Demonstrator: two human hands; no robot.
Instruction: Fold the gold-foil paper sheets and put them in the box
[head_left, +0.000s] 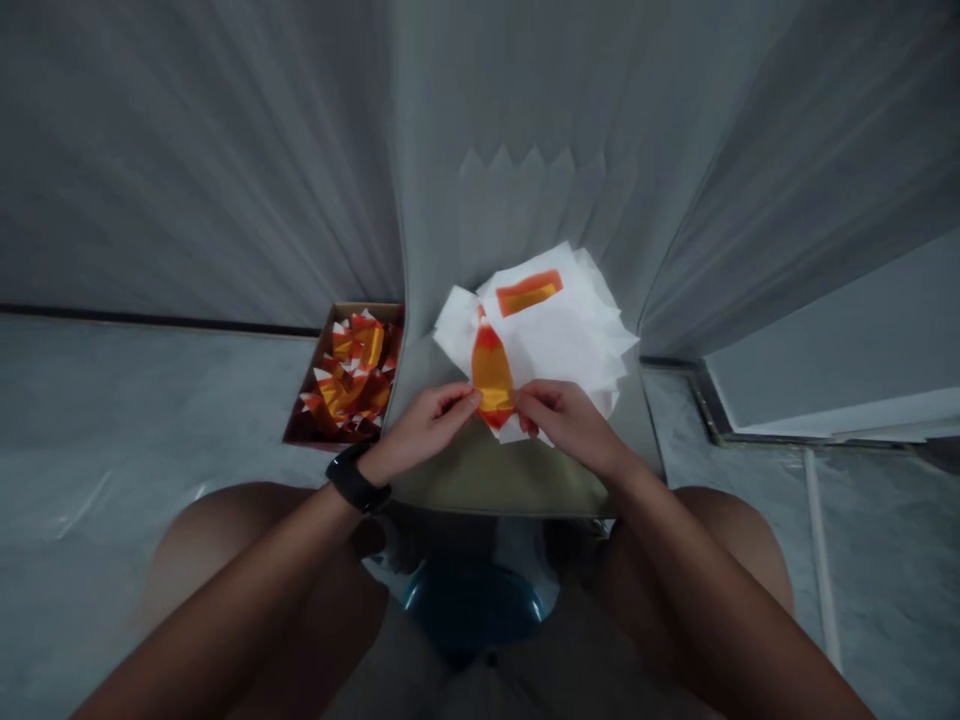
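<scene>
Head cam: the orange-and-gold wrapper is right between the two hands, over the near left part of a white paper stack. Left hand has thumb and fingers pinched on its left edge, right hand is doing the same on the right edge. Both forearms angle inward from the bottom corners, wrists low over the surface, black band on the left one. Past the fingers there's an orange rectangle on the paper. Box of similar wrappers sits just left of the surface. Nothing's blocking the hands.
</scene>
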